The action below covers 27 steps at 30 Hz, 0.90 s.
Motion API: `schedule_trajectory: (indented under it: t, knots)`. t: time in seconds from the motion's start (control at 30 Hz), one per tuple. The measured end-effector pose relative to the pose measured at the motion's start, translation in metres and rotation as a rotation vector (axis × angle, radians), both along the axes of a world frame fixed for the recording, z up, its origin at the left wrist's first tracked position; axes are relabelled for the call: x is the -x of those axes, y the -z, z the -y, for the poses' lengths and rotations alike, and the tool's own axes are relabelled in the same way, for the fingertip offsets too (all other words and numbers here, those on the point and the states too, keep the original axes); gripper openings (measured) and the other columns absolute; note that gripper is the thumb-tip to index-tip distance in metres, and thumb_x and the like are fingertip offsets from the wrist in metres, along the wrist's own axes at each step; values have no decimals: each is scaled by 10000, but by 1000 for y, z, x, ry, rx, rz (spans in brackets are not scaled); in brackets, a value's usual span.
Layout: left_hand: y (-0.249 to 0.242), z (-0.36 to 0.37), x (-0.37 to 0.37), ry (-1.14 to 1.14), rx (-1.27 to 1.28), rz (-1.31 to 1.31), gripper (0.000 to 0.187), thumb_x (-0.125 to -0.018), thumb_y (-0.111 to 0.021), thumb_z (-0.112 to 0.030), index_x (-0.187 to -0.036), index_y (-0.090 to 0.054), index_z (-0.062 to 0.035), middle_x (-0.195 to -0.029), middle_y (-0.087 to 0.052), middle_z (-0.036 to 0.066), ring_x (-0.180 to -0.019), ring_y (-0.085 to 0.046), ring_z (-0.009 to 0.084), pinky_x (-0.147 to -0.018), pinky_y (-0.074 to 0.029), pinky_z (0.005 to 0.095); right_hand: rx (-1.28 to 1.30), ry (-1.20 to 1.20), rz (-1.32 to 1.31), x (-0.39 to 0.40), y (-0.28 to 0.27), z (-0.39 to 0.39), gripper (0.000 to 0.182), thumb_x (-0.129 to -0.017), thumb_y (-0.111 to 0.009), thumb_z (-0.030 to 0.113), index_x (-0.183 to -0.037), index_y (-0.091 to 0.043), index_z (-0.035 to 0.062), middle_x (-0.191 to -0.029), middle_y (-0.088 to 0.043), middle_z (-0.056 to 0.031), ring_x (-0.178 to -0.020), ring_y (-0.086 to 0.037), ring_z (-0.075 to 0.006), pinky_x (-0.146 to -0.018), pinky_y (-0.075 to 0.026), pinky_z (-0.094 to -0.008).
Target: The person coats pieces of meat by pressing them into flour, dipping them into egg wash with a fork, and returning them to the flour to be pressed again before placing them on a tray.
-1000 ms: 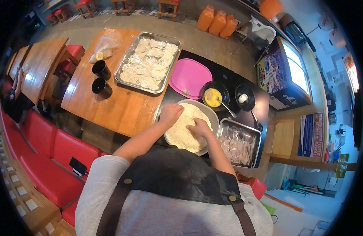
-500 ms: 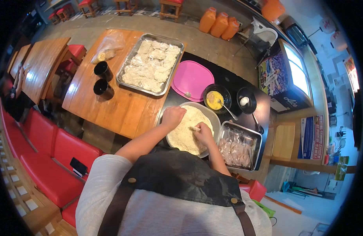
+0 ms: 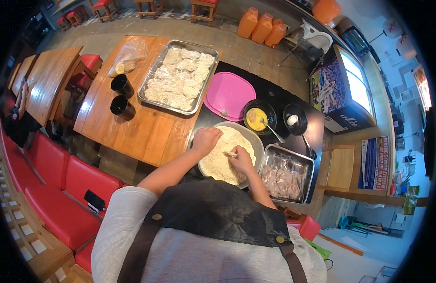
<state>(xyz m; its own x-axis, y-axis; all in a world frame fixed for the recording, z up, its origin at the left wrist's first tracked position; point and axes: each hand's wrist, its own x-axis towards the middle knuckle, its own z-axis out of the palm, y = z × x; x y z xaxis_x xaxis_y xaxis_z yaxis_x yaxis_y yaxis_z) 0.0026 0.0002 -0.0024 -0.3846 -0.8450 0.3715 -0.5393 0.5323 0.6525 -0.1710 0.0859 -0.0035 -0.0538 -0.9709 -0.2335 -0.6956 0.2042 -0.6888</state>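
Observation:
A wide bowl (image 3: 258,150) of pale, crumbly coating (image 3: 220,162) sits right in front of me. My left hand (image 3: 207,140) is over its left side, fingers curled together; anything under them is hidden. Over the middle of the crumbs, my right hand (image 3: 241,161) pinches a small crumb-coated piece (image 3: 231,153), partly hidden by the fingers. To the right of the bowl stands a metal tray (image 3: 313,175) of raw, pale pink meat (image 3: 280,181). Behind it, a black bowl (image 3: 273,112) holds beaten egg (image 3: 255,118) and a spoon (image 3: 276,136).
A large metal tray (image 3: 141,92) of coated pieces (image 3: 180,78) lies on the wooden table (image 3: 147,137). Nearby are two black cups (image 3: 122,86), a plastic bag (image 3: 133,52), a pink lid (image 3: 230,94) and a black pan (image 3: 300,126) with a white egg (image 3: 292,120). Another person (image 3: 17,115) sits far left.
My right hand has shifted slightly left over the crumbs, still pinching the coated piece. My left hand stays at the same side of the bowl. The view has moved a little.

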Motion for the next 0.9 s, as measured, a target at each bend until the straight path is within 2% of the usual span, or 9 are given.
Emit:
schedule_trajectory:
  t: [0.13, 0.9]
  knots:
    - [-1, 0, 0, -3, -2, 7, 117, -802, -586, -179, -824, -648, -83, -761, -618, 89, -733, -588, 292, -657, -439, 402, -24, 13, -1, -1, -2, 0, 260, -679, -640, 121, -880, -509, 21, -856, -553, -150, -778, -569, -273, -703, -453, -340]
    - [1, 1, 1, -19, 14, 7, 94, -789, -597, -178, -794, -653, -103, -750, -612, 61, -730, -596, 262, -662, -454, 390, -16, -6, -28, -2, 1, 0, 271, -696, -648, 130, -898, -504, 22, -890, -559, -176, -788, -579, -302, -701, -458, -361]
